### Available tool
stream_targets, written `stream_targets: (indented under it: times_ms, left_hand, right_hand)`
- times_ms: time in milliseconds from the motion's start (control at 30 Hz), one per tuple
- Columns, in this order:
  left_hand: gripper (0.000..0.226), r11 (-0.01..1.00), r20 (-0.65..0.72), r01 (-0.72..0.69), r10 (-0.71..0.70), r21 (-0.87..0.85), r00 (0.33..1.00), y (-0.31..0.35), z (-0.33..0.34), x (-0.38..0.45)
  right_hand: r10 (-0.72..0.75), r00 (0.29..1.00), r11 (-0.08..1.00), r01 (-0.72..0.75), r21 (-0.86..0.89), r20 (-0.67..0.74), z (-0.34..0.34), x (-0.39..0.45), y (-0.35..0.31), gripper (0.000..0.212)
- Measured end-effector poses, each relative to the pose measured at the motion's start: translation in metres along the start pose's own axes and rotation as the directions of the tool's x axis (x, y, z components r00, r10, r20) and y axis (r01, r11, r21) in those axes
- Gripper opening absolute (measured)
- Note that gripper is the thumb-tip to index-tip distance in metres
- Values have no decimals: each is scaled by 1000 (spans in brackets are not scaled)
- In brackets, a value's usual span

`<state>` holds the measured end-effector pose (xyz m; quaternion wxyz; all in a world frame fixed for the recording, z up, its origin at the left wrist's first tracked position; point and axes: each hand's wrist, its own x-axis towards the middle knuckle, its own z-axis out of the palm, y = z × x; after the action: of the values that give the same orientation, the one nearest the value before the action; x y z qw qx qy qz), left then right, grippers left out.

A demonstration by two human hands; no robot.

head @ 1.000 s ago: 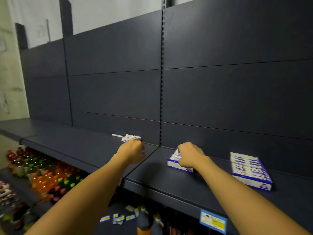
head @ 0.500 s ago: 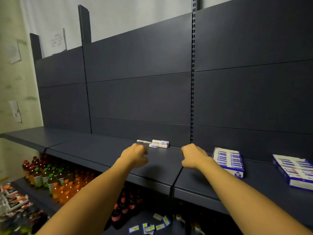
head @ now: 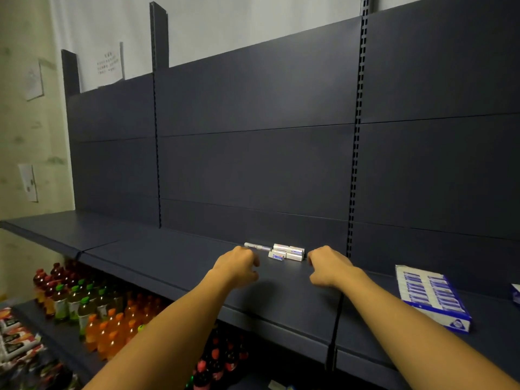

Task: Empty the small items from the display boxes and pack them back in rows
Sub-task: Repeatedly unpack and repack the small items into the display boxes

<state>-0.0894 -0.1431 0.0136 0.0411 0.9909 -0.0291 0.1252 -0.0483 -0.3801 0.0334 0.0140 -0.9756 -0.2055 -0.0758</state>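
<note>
Fingers of the left hand (head: 239, 266) and right hand (head: 329, 264) were loosely curled on nothing beside the small items (head: 287, 252) at the shelf's (head: 174, 257) back, where a careless sweep might scatter them.

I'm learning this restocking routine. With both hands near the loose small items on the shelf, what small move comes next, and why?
Probably close both hands inward on the small white loose packets. They lie in a cluster at the back of the dark shelf, between the left hand and right hand, neither holding anything. The blue-and-white display box waits at right.
</note>
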Motion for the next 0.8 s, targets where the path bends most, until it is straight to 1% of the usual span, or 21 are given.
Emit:
stream_targets:
  times_ms: [133, 300, 433, 600, 733, 800]
  left_hand:
    - [39, 1000, 7, -23, 23, 16, 1000, -16, 10, 37]
    - [36, 992, 66, -122, 122, -6, 990, -21, 22, 87]
    - [36, 986, 67, -163, 164, -18, 984, -24, 29, 123]
    - [37, 979, 82, -201, 202, -18, 976, -30, 50, 157]
    - [37, 974, 54, -228, 228, -14, 972, -34, 62, 179]
    - [34, 965, 53, -261, 261, 8, 964, -36, 67, 193]
  right_hand:
    - [11, 1000, 1000, -11, 0, 4, 6, 37, 0, 23]
    - [34, 999, 999, -34, 6, 18, 3, 85, 9, 24]
    - [44, 999, 999, -44, 7, 9, 5, 119, 14, 24]
    - [62, 998, 998, -62, -9, 29, 27, 145, 19, 20]
    - [107, 994, 994, -107, -8, 23, 39, 159, 28, 26]
    - [124, 992, 992, -124, 0, 9, 44, 168, 31, 25]
